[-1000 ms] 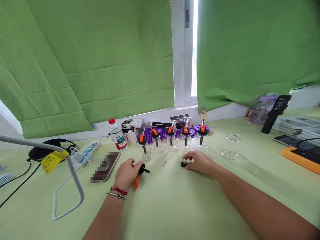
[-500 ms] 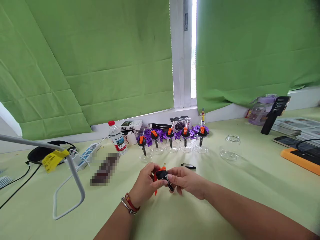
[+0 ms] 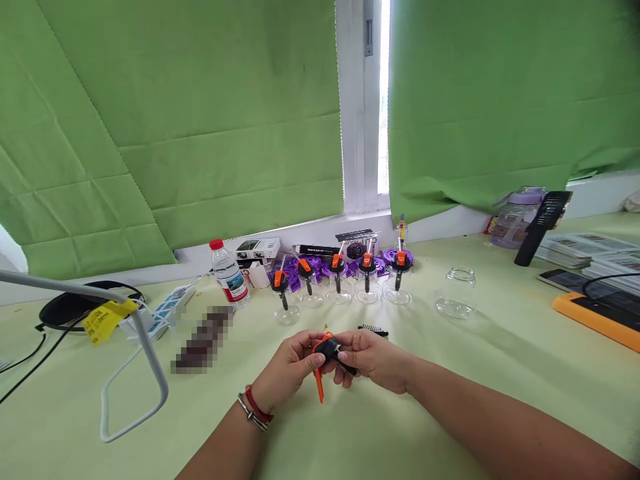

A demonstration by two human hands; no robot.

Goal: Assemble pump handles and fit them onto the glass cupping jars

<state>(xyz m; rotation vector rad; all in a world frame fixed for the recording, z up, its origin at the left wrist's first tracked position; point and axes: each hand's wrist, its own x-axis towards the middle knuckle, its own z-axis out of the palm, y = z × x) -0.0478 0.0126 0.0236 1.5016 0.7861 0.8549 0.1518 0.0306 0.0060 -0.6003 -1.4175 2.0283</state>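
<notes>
My left hand (image 3: pixel 294 365) is closed on a black-and-orange dispenser lid (image 3: pixel 327 348), low over the table in front of me. A long orange strip points down from the lid. My right hand (image 3: pixel 376 360) pinches the lid's black handle-like stem (image 3: pixel 347 366) from the other side. Its lower fingers are curled beneath and partly hidden. Just beyond that hand lies a small metal spring (image 3: pixel 371 327) on a black part (image 3: pixel 381 333). Several glass jars with similar black-and-orange lids, one a jar (image 3: pixel 367 292), stand in a row behind.
An unlidded glass jar (image 3: pixel 456 297) stands to the right. A red-capped water bottle (image 3: pixel 229 275), boxes (image 3: pixel 258 249) and purple pieces (image 3: pixel 315 265) line the back. A bent grey rod (image 3: pixel 155 363) juts in at left. An orange-edged device (image 3: pixel 600 321) lies far right.
The lid has been turned in my hands, so the orange strip shows more and the black stem points further right. My view has shifted slightly.
</notes>
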